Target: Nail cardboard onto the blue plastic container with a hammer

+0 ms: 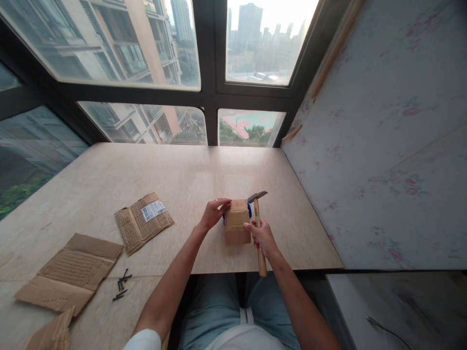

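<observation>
My right hand [264,237] is closed around the wooden handle of a hammer [261,260], whose metal head points up and away from me. Its thumb and forefinger also touch the right side of a folded brown cardboard piece [237,221]. At the cardboard's upper left edge, my left hand [213,215] grips with its fingertips; anything small between them is too small to make out. A blue object [249,209] shows on both sides of the cardboard, mostly hidden by it. The cardboard sits near the counter's front edge.
Several dark screws or nails [121,284] lie at the left. Around them are a cardboard piece with a white label [144,221], an unfolded perforated one [73,272] and another scrap [53,333]. Windows stand behind the pale counter [175,170]; a floral wall [379,146] bounds the right.
</observation>
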### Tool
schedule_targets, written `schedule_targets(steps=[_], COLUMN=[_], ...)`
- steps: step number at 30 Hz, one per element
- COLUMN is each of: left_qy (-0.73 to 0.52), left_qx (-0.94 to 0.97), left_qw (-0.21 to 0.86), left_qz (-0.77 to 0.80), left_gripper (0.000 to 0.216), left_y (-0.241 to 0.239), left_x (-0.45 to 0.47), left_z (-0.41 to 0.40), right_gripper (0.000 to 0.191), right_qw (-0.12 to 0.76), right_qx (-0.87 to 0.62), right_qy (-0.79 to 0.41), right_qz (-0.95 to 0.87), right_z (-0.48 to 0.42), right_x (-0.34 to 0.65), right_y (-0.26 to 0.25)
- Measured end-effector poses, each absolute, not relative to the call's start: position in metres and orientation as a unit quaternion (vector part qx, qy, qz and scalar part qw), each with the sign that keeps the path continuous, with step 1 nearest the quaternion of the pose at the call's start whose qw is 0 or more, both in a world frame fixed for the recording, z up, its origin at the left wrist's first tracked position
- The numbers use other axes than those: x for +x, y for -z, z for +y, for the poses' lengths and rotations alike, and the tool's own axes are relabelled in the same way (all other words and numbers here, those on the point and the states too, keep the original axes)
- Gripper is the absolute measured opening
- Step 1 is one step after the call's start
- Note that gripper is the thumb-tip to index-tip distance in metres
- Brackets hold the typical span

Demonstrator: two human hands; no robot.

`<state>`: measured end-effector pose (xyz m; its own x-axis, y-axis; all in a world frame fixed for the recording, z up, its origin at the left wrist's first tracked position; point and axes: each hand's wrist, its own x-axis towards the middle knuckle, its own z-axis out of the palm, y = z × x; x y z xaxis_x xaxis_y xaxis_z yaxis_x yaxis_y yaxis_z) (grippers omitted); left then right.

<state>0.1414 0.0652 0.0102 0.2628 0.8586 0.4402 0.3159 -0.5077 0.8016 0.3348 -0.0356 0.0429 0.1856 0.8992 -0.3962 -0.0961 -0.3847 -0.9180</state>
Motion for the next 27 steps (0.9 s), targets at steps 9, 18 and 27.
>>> schedule_targets(steps=[9,18,27], left_qy=[-0.450,-0.462,-0.494], left_qx=[0.749,0.717,0.674], left_qw=[0.265,0.273,0.316], left_qz=[0.409,0.444,0.449], left_gripper=[0.021,0.027,0.029], left_y=[-0.004,0.002,0.005], left_x=[0.142,0.146,0.150], left_z=[0.065,0.060,0.055], right_gripper=[0.046,0.043,0.036], right_qw=[0.460,0.361,0.313], right_qx=[-0.694,-0.577,-0.579], right_qy=[-0.374,-0.568,-0.548], right_qz=[-0.407,-0.463,-0.516], right_z=[-0.040,-0.046,-0.047], right_x=[0.350,0.369,0.345], right_y=[-0.049,-0.108,-0.095])
